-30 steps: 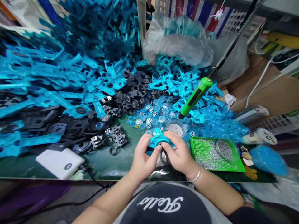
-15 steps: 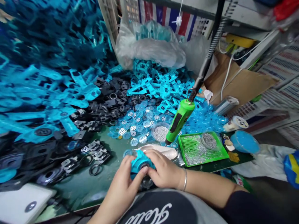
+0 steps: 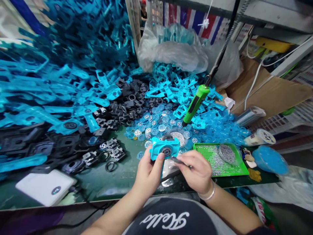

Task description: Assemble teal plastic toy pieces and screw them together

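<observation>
My left hand (image 3: 148, 173) grips a bright blue plastic housing (image 3: 154, 150) from its left side, with the thumb at its lower middle. A dark round disc with a swirl mark (image 3: 167, 151) is set in the face of that housing. My right hand (image 3: 198, 171) pinches a slim dark piece (image 3: 183, 162) close to the housing's lower right corner; its kind is unclear. Above them hangs a green electric screwdriver (image 3: 196, 102), tip down. Loose blue discs with swirl marks (image 3: 148, 130) lie behind the housing.
A green tray of small metal parts (image 3: 206, 153) stands to the right, near a lidded blue tub (image 3: 270, 160). Black plastic parts (image 3: 117, 109) and blue housings (image 3: 80, 78) are heaped at left. A white box with a cable (image 3: 45, 187) sits front left.
The blue housing is lifted and turned so its swirl disc faces me. My right hand has moved off it to the right and now holds the dark piece. The view has shifted left.
</observation>
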The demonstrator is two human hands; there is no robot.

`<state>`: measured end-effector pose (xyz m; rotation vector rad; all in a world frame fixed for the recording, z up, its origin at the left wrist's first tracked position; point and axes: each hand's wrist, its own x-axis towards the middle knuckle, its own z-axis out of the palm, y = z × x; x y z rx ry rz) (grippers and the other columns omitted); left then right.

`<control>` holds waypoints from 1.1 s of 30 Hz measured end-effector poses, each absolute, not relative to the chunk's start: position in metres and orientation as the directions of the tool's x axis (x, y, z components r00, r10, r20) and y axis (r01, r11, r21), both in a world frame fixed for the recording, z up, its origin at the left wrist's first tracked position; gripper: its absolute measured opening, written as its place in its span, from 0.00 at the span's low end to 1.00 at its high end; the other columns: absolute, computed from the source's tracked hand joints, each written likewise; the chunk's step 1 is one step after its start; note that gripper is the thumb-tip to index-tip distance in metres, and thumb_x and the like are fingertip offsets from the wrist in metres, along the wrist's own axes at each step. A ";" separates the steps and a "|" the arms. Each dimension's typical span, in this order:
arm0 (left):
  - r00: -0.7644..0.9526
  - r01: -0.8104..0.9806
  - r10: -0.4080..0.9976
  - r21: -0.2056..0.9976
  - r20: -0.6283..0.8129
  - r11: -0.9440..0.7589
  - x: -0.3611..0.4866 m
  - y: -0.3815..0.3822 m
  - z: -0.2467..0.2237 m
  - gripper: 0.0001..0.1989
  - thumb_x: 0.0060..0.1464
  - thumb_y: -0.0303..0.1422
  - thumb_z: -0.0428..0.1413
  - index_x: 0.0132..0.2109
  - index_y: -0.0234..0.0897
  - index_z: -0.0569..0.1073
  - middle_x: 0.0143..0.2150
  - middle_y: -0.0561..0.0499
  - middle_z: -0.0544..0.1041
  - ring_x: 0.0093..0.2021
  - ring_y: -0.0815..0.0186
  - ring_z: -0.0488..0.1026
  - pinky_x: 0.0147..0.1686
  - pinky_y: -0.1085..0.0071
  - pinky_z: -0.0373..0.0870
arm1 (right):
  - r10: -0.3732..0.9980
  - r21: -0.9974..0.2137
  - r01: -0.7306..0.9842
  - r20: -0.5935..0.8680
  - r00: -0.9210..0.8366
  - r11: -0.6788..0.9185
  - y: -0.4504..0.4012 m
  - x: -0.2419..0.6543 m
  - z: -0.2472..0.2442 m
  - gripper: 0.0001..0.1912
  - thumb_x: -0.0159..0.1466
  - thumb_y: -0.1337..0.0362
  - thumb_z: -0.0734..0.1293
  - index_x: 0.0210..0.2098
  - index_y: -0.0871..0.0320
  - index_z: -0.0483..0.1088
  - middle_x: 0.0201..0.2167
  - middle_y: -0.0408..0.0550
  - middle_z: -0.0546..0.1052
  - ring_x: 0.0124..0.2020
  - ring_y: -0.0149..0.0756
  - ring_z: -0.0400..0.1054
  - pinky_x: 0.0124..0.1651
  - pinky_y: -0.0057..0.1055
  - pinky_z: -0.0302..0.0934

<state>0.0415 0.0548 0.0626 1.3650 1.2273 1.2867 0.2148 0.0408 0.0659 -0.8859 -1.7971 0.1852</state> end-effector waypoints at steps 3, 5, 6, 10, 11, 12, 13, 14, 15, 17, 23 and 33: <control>-0.008 -0.053 0.997 0.996 0.076 -0.076 0.043 0.057 0.066 0.13 0.62 0.43 0.58 0.46 0.37 0.73 0.42 0.48 0.80 0.42 0.62 0.76 0.46 0.69 0.71 | 0.639 -0.496 0.470 0.739 -0.212 0.730 0.041 0.217 0.071 0.13 0.66 0.75 0.69 0.47 0.56 0.77 0.38 0.49 0.79 0.40 0.35 0.77 0.43 0.33 0.77; 0.096 -0.146 0.995 0.989 0.027 -0.013 0.041 0.060 0.069 0.18 0.56 0.41 0.64 0.49 0.37 0.72 0.44 0.48 0.79 0.44 0.61 0.76 0.47 0.68 0.72 | 0.535 -0.337 0.468 0.746 -0.396 0.817 0.042 0.222 0.077 0.12 0.68 0.75 0.67 0.48 0.59 0.77 0.40 0.52 0.80 0.45 0.38 0.77 0.47 0.37 0.77; 0.162 -0.171 0.987 0.985 0.001 0.027 0.039 0.061 0.071 0.21 0.52 0.39 0.67 0.50 0.37 0.71 0.44 0.48 0.79 0.44 0.60 0.76 0.47 0.67 0.73 | 0.492 -0.274 0.462 0.740 -0.459 0.844 0.042 0.225 0.081 0.11 0.68 0.75 0.66 0.47 0.61 0.77 0.40 0.53 0.81 0.46 0.39 0.77 0.48 0.38 0.77; 0.305 -0.101 0.951 0.991 -0.056 0.091 0.033 0.064 0.072 0.25 0.46 0.32 0.70 0.50 0.36 0.70 0.42 0.49 0.78 0.42 0.61 0.76 0.45 0.67 0.73 | 0.403 -0.151 0.424 0.688 -0.603 0.893 0.041 0.234 0.098 0.08 0.70 0.74 0.65 0.44 0.66 0.76 0.40 0.54 0.82 0.44 0.39 0.78 0.48 0.37 0.77; 0.312 -0.075 0.949 0.994 -0.051 0.078 0.033 0.064 0.072 0.25 0.46 0.31 0.70 0.50 0.36 0.70 0.43 0.48 0.78 0.43 0.61 0.75 0.46 0.67 0.72 | 0.381 -0.123 0.413 0.675 -0.632 0.903 0.041 0.235 0.101 0.08 0.70 0.74 0.65 0.44 0.66 0.76 0.40 0.55 0.83 0.44 0.40 0.78 0.47 0.37 0.77; 0.318 -0.062 0.947 0.996 -0.038 0.060 0.033 0.064 0.071 0.25 0.46 0.31 0.70 0.50 0.36 0.70 0.44 0.48 0.78 0.43 0.60 0.75 0.46 0.67 0.72 | 0.364 -0.103 0.402 0.660 -0.657 0.910 0.040 0.237 0.104 0.08 0.70 0.75 0.64 0.43 0.67 0.76 0.40 0.55 0.83 0.44 0.40 0.78 0.47 0.37 0.77; 0.330 -0.067 0.944 0.997 -0.023 0.048 0.033 0.065 0.071 0.24 0.48 0.32 0.69 0.50 0.36 0.71 0.45 0.48 0.78 0.44 0.60 0.74 0.47 0.66 0.72 | 0.353 -0.094 0.390 0.652 -0.671 0.916 0.040 0.238 0.106 0.08 0.70 0.75 0.64 0.43 0.67 0.76 0.39 0.55 0.83 0.44 0.40 0.78 0.47 0.37 0.77; 0.345 -0.085 0.938 0.995 -0.011 0.043 0.033 0.065 0.071 0.21 0.50 0.32 0.68 0.49 0.36 0.71 0.44 0.48 0.77 0.44 0.61 0.74 0.48 0.66 0.72 | 0.353 -0.100 0.383 0.647 -0.676 0.918 0.039 0.240 0.107 0.09 0.71 0.75 0.63 0.43 0.68 0.76 0.39 0.55 0.83 0.44 0.40 0.78 0.47 0.37 0.77; 0.363 -0.109 0.932 0.993 -0.003 0.046 0.033 0.065 0.072 0.18 0.52 0.33 0.67 0.48 0.36 0.72 0.43 0.48 0.77 0.44 0.61 0.74 0.48 0.66 0.72 | 0.362 -0.120 0.378 0.644 -0.674 0.918 0.039 0.241 0.107 0.09 0.71 0.75 0.63 0.43 0.68 0.76 0.38 0.55 0.83 0.43 0.39 0.78 0.48 0.36 0.77; 0.392 -0.152 0.920 0.986 -0.007 0.072 0.034 0.065 0.071 0.15 0.54 0.34 0.66 0.46 0.35 0.73 0.42 0.49 0.76 0.43 0.63 0.74 0.48 0.67 0.72 | 0.397 -0.179 0.374 0.638 -0.660 0.910 0.038 0.245 0.107 0.09 0.72 0.73 0.62 0.44 0.66 0.76 0.39 0.54 0.82 0.43 0.37 0.77 0.47 0.35 0.76; 0.516 -0.235 0.847 0.929 -0.131 0.287 0.031 0.060 0.059 0.27 0.49 0.32 0.70 0.53 0.38 0.69 0.47 0.47 0.78 0.47 0.61 0.76 0.50 0.65 0.73 | 0.538 -0.355 0.405 0.543 -0.645 0.843 0.037 0.258 0.109 0.11 0.73 0.72 0.62 0.48 0.63 0.76 0.43 0.56 0.81 0.43 0.36 0.77 0.43 0.32 0.75; 0.392 0.065 0.919 0.995 0.045 -0.077 0.019 0.037 0.063 0.12 0.50 0.32 0.68 0.45 0.41 0.83 0.54 0.41 0.79 0.58 0.45 0.71 0.63 0.56 0.64 | 0.772 -0.616 0.515 0.617 -0.153 0.595 0.029 0.226 0.078 0.14 0.64 0.54 0.74 0.44 0.56 0.74 0.38 0.50 0.76 0.41 0.40 0.73 0.45 0.39 0.73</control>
